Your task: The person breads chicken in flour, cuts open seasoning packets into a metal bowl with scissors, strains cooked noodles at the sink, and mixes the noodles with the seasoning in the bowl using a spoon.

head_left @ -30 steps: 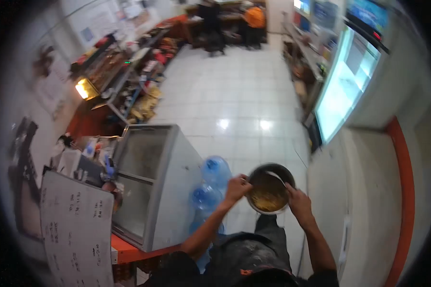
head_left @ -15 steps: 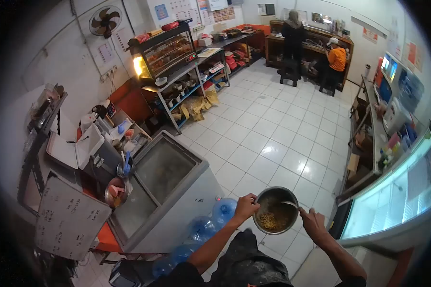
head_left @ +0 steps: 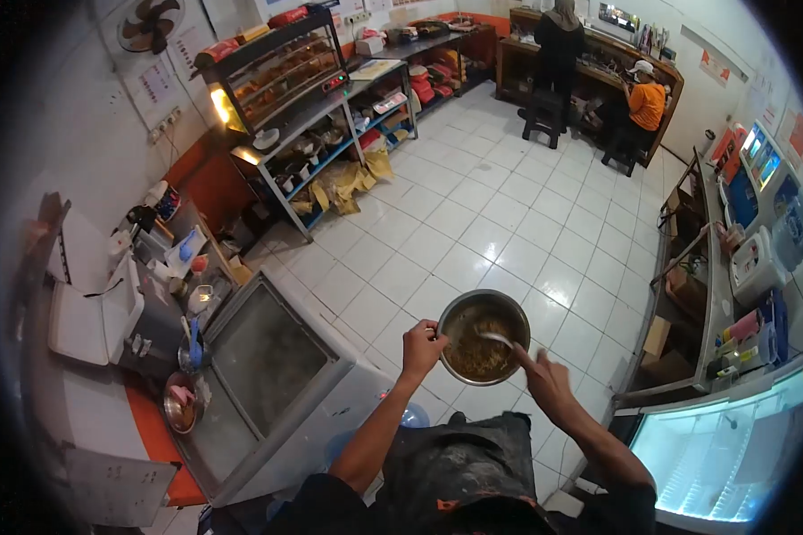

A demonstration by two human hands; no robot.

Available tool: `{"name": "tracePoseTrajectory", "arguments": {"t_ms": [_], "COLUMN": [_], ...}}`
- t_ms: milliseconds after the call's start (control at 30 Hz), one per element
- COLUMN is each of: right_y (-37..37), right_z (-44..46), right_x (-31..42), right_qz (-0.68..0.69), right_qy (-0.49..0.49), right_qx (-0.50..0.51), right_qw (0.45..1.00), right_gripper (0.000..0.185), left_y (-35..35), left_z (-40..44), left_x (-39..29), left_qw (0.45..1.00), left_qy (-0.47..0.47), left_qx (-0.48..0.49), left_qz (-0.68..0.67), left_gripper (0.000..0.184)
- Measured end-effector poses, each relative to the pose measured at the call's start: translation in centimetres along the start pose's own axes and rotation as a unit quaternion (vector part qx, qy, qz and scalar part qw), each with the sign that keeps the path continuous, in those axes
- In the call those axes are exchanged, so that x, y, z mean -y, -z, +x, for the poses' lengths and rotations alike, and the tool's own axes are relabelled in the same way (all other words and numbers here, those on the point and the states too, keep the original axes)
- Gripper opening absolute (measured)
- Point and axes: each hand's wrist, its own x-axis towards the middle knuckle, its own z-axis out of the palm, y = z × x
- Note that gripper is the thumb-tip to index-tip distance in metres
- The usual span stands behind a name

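A round metal pot (head_left: 450,369) is held out over the tiled floor in front of my body. Its contents (head_left: 475,357) look brown and wet, with yellowish bits that could be noodles. My left hand (head_left: 423,349) is closed on the pot's left rim. From the right side, my right hand (head_left: 549,385) grips a metal spoon (head_left: 496,338) whose lower end dips into the contents. The right hand's fingers are slightly blurred. A dark, stained apron (head_left: 459,459) covers my front below the pot.
To the left stands a chest freezer (head_left: 330,392) with a metal bowl (head_left: 181,415) on its lid. A lit food warmer (head_left: 281,76) sits beyond it. On the right are a shelf table (head_left: 718,312) and a lit glass cooler (head_left: 714,450). Two people (head_left: 559,53) are at the far counter.
The pot sits higher and further left in view, held by the same hands. The spoon has swung to a different angle inside it. My viewpoint has shifted, moving the surroundings.
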Motion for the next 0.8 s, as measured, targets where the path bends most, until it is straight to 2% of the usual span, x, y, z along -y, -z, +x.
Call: {"name": "tracePoseTrajectory", "arguments": {"t_ms": [67,133,200,233,267,333,367,400,467,500,533,567,600,667,733,800], "right_y": [-0.4,0.9,2.9,2.6,2.0,0.9,1.6,2.9,5.9,5.6,5.2,4.8,4.7,5.5,8.9,8.6], "right_z": [5.0,7.7,10.6,12.8,15.0,19.7,21.0,22.6,26.4,29.0,31.3,33.9,36.5,40.2,43.9,47.9], "right_x": [0.2,-0.8,-2.7,-3.3,-3.3,-3.5,-4.3,-5.5,-8.5,-9.6,-10.1,-10.3,-10.5,-12.7,-13.9,-12.2], "right_qz": [0.074,0.043,0.014,0.029,0.029,0.099,0.082,0.085,0.014,0.031,0.034,0.058,0.08,0.079,0.016,0.005], "right_qy": [0.068,0.093,0.017,0.019,0.016,0.09,0.108,0.11,0.021,0.024,0.02,0.055,0.095,0.144,0.089,0.073], "right_qx": [-0.056,-0.021,0.075,0.022,0.022,-0.071,-0.05,-0.047,0.052,-0.004,-0.002,-0.045,-0.091,-0.07,0.078,0.065], "right_qw": [0.993,0.994,0.997,0.999,0.999,0.988,0.989,0.989,0.998,0.999,0.999,0.996,0.988,0.984,0.993,0.995], "right_gripper": [0.056,0.056,0.057,0.056,0.056,0.044,0.044,0.044,0.053,0.053,0.053,0.051,0.049,0.05,0.051,0.05], "left_y": [-0.8,0.1,0.9,1.0,0.2,-1.7,-2.0,-1.3,-1.0,-2.3,-3.9,-4.6,-5.1,-3.7,-2.0,-1.9], "left_z": [3.5,6.5,9.7,10.9,12.5,16.0,18.5,20.3,24.6,27.3,29.8,31.6,33.8,37.9,40.9,42.5], "left_x": [0.6,0.8,0.1,-0.7,-1.2,-1.6,-0.2,-1.4,-2.7,-2.4,-2.1,-4.5,-4.3,-2.2,-2.6,-2.7], "left_qw": [0.998,0.996,0.994,0.994,0.994,0.992,0.988,0.992,0.994,0.994,0.995,0.995,0.995,0.994,0.994,0.993], "left_qy": [-0.049,-0.062,0.013,-0.065,-0.066,-0.018,-0.053,0.011,0.032,0.023,0.014,-0.013,0.001,0.009,0.03,0.055], "left_qx": [-0.013,-0.054,-0.069,-0.084,-0.081,-0.103,-0.138,-0.121,-0.101,-0.103,-0.103,-0.076,-0.076,-0.109,-0.108,-0.101], "left_qz": [0.045,0.047,-0.078,0.031,0.03,0.065,0.046,0.017,-0.037,-0.027,-0.014,0.067,0.06,0.004,0.012,0.017], "left_gripper": [0.022,0.022,0.023,0.023,0.023,0.022,0.019,0.018,0.019,0.02,0.02,0.02,0.021,0.023,0.023,0.023]}}
